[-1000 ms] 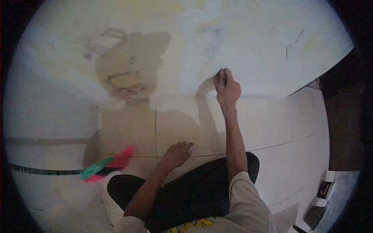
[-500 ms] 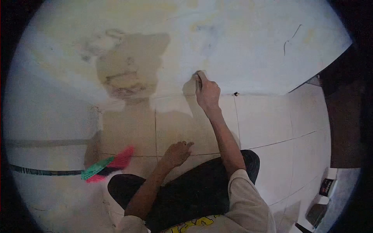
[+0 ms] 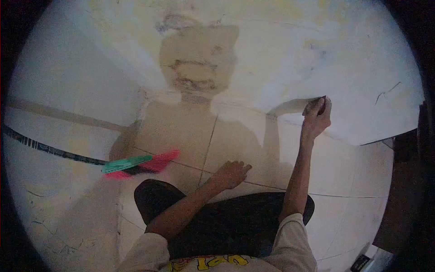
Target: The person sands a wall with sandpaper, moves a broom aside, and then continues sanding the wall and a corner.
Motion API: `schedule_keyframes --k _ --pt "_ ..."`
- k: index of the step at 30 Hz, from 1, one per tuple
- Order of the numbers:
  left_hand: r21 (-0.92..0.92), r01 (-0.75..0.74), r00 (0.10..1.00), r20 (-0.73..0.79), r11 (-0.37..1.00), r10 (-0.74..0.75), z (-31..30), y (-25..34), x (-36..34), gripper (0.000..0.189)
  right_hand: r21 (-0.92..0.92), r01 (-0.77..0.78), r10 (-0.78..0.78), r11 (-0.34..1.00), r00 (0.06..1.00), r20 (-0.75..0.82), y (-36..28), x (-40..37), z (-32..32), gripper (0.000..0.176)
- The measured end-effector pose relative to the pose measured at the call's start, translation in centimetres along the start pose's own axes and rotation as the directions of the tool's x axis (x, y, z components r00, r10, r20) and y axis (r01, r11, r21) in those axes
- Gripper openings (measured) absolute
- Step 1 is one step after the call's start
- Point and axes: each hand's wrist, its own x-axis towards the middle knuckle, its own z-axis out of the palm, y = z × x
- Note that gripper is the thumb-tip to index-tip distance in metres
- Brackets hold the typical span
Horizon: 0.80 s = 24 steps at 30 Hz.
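Observation:
Against the lower part of the white wall, my right hand is closed around a small dark piece. It looks like folded sandpaper, though my fingers and the dim light hide most of it. My left hand hovers over the tiled floor in front of my crossed legs, its fingers loosely bent and apart, holding nothing. The wall carries yellowish patches, dark scuffs and a thin crack to the right of my right hand.
A broom with green and pink bristles lies to my left, its long dark handle reaching the left edge. Light tiles cover the floor. A small dark box is at the lower right. My shadow falls across floor and wall.
My right hand has moved rightward along the wall with the dark piece in it. The view has shifted and turned, and my left hand stays near my lap.

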Motion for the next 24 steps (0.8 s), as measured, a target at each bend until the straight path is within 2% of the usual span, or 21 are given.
schedule_keyframes --k 1,2,3,5,6,7,8,10,12,14,15,16,17,19,21,23,24 --pt "-0.030 0.010 0.999 0.035 0.999 -0.009 -0.3 0.0 -0.1 0.042 0.013 0.060 -0.060 0.998 0.998 -0.021 -0.2 -0.5 0.5 0.029" --pt "-0.031 0.007 0.999 0.037 0.999 -0.006 0.0 -0.2 0.0 0.042 -0.027 0.042 -0.038 0.999 0.990 0.133 0.2 -0.9 1.0 0.026" --pt "-0.043 -0.023 1.000 -0.018 0.999 0.023 0.6 -0.6 0.1 0.042 -0.031 0.041 -0.036 0.999 0.991 0.130 0.2 -1.4 1.7 0.026" --pt "-0.050 -0.075 0.995 -0.069 0.996 0.072 0.7 -0.6 0.1 0.042 0.033 0.048 -0.055 0.998 0.968 0.247 -0.4 -2.5 2.6 0.024" --pt "-0.067 -0.020 1.000 -0.009 0.998 0.019 0.1 -0.2 0.0 0.043 0.017 0.048 -0.051 0.999 0.970 0.237 -0.7 -2.7 2.6 0.024" --pt "-0.077 0.035 0.998 0.052 0.996 -0.031 -0.2 0.1 -0.1 0.043 0.008 -0.006 0.003 1.000 0.956 0.293 -1.1 -2.7 2.4 0.023" --pt "-0.071 0.017 0.998 0.057 0.997 -0.013 0.1 -0.1 -0.2 0.043 -0.001 -0.062 0.058 0.998 0.936 0.347 -1.1 -2.5 2.1 0.023" --pt "-0.055 -0.016 0.999 -0.051 0.998 0.014 0.4 -0.6 -0.4 0.043 0.019 -0.065 0.057 0.998 0.956 0.287 -0.6 -1.6 1.2 0.023" --pt "-0.062 -0.005 1.000 -0.015 0.998 0.004 0.1 -0.5 -0.5 0.043 0.040 -0.078 0.067 0.996 0.972 0.225 0.3 -0.8 0.3 0.023" --pt "-0.069 0.012 1.000 0.016 0.998 -0.011 -0.3 -0.3 -0.5 0.043 -0.080 -0.002 0.004 0.997 1.000 0.027 2.2 0.8 -0.6 0.022" --pt "-0.076 0.017 1.000 0.026 0.997 -0.015 -0.3 -0.1 -0.6 0.044 -0.089 -0.016 0.017 0.996 1.000 0.013 2.5 1.4 -1.6 0.022" --pt "-0.084 0.023 0.999 0.031 0.996 -0.020 -0.4 -0.1 -0.5 0.044 0.119 -0.208 0.217 0.971 0.974 -0.060 2.7 2.3 -2.5 0.022" --pt "-0.072 0.014 0.999 0.031 0.997 -0.012 -0.5 0.0 -0.4 0.044 0.335 -0.361 0.411 0.870 0.908 -0.088 2.8 3.2 -3.2 0.022" --pt "-0.086 0.012 0.999 0.044 0.996 -0.008 -0.3 -0.1 -0.5 0.045 0.301 -0.351 0.409 0.887 0.900 -0.154 3.9 3.5 -3.4 0.021" --pt "-0.084 0.037 0.996 0.079 0.996 -0.030 -0.5 0.2 -0.3 0.045 0.364 -0.281 0.296 0.888 0.955 0.016 4.6 2.3 -1.8 0.026" --pt "-0.079 0.060 0.992 0.119 0.995 -0.050 0.1 0.0 -0.2 0.045 0.009 -0.181 0.175 0.983 0.961 0.216 3.9 -0.4 0.6 0.029" --pt "-0.078 0.009 0.999 0.043 0.997 -0.005 1.1 -0.8 -0.3 0.045 -0.109 -0.074 0.105 0.991 0.944 0.314 3.6 -1.8 2.3 0.031"
